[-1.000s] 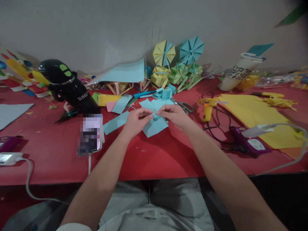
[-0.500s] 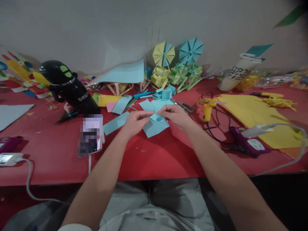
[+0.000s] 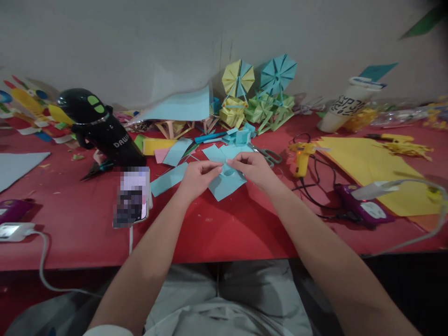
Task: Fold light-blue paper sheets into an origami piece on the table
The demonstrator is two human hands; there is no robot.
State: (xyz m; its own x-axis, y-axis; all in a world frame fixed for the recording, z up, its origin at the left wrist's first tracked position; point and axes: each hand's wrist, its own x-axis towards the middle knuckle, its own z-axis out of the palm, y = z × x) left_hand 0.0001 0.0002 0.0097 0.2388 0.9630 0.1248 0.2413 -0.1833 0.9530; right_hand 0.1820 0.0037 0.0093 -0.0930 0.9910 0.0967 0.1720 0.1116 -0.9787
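Note:
My left hand (image 3: 200, 177) and my right hand (image 3: 251, 168) meet over the middle of the red table. Between their fingertips they pinch a small piece of light blue paper (image 3: 229, 172), partly hidden by the fingers. Under it lie several light blue paper pieces (image 3: 224, 189), some reaching out beyond the hands. To the left of my left hand is a blue paper strip (image 3: 168, 180). Scissors (image 3: 269, 156) lie just past my right hand, their blades partly covered.
A phone (image 3: 131, 196) and a black bottle (image 3: 105, 126) stand to the left. On the right are a yellow glue gun (image 3: 301, 158), a purple power strip (image 3: 364, 207) and yellow paper sheets (image 3: 378, 172). Folded paper models (image 3: 255, 93) stand at the back.
The fingertips of both hands have shifted very slightly, and the small blue piece between them looks turned or bent differently. Everything else stays where it was.

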